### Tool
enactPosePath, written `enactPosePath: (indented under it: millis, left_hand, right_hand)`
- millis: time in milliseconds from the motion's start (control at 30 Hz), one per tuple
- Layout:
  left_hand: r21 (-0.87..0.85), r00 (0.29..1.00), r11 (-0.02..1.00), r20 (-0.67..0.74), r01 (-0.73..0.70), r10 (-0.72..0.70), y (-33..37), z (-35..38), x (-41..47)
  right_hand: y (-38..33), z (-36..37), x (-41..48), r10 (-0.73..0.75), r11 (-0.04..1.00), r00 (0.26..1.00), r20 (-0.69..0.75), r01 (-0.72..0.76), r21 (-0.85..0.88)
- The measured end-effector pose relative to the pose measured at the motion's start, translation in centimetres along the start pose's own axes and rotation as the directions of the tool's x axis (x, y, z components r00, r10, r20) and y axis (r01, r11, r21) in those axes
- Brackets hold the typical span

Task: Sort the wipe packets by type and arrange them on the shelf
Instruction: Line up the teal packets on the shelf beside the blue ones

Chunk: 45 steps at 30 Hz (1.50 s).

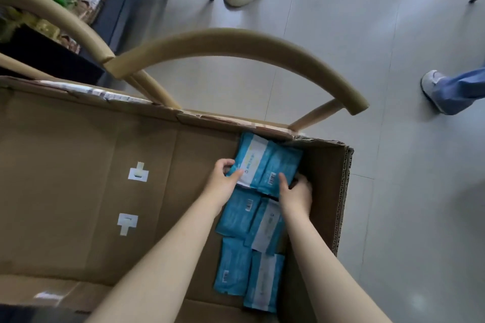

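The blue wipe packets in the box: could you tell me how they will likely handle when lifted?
Probably soft and slightly floppy: the blue wipe packets are flat film pouches, and the left hand and right hand grip some from both sides. The smooth film looks slippery, so stacked ones may slide apart. Being flat, they should not roll.

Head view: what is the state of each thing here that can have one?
Cardboard box: open at the top.
Top two wipe packets: side by side, held between both hands.
Other wipe packets: lying flat in the box along its right wall.
Left hand: grips the top packets' left edge.
Right hand: grips their right edge.
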<state>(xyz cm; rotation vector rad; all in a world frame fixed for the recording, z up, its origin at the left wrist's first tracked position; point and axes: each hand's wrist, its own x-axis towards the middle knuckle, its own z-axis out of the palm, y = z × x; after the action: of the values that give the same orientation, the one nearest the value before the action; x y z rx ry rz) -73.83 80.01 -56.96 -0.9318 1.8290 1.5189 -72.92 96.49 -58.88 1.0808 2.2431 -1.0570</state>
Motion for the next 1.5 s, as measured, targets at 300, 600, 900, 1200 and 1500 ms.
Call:
enactPosePath:
  millis: [300,600,900,1200,1500]
  left_hand:
    - [-0.096,0.999,0.995,-0.045,0.018,-0.023,-1.2,-1.4,-1.2]
    - [-0.627,0.988,0.777,-0.082,0.051,-0.130,-4.5,-9.3,-10.8]
    - [-0.715,0.936,0.633,-0.350,-0.298,0.046,-11.4,-24.5,-29.1]
    - [-0.742,0.821,0.381,-0.563,-0.552,0.094,-19.4,-38.9,-52.3]
    - [-0.619,0.642,0.209,-0.764,-0.757,0.061,-23.2,-47.6,-63.3]
  right_hand:
    - [0.5,0.5,-1.4,0.056,0.934,0.996,-0.065,-0.029,0.355]
    - [-1.2,0.1,-9.4,-0.051,0.818,0.989,0.141,-0.039,0.574]
    - [-6.3,2.0,-33.0,-0.403,0.787,0.829,0.388,0.098,0.609]
    - [-5.7,5.1,-59.8,-0.434,0.841,0.497,0.751,-0.075,0.535]
    - [-10.5,8.6,-74.5,-0.387,0.868,0.078,0.919,-0.305,0.392]
